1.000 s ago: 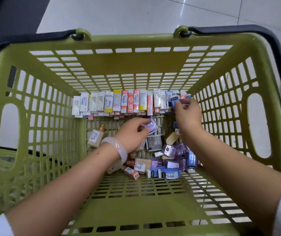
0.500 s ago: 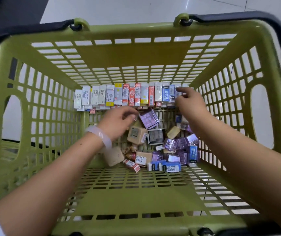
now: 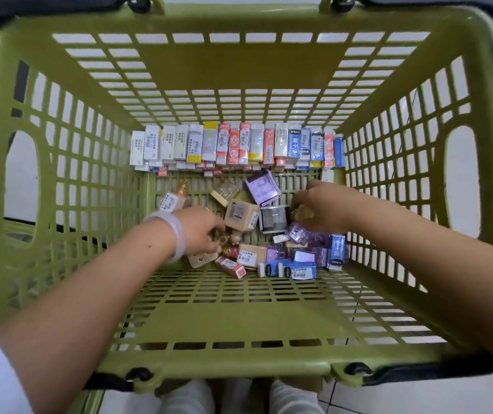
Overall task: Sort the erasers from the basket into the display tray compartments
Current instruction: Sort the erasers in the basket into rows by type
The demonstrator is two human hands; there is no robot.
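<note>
My both hands down in green basket [image 3: 239,61]. Left hand [image 3: 202,231] fingers curled into loose erasers pile [image 3: 272,234] mid-floor; whether it grips any, I cannot tell. Right hand [image 3: 326,206] pinches small tan eraser [image 3: 299,215] at pile's right. Upright eraser row [image 3: 236,146] lines far wall. White bangle [image 3: 173,234] on left wrist.

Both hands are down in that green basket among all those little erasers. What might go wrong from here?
1. The row of erasers standing along the far wall looks easy to knock over if an arm brushes it.
2. The right hand pinches a small tan eraser; it may slip back into the pile.
3. The left hand digs into the loose pile, so pieces may scatter or wedge in the basket slots.
</note>
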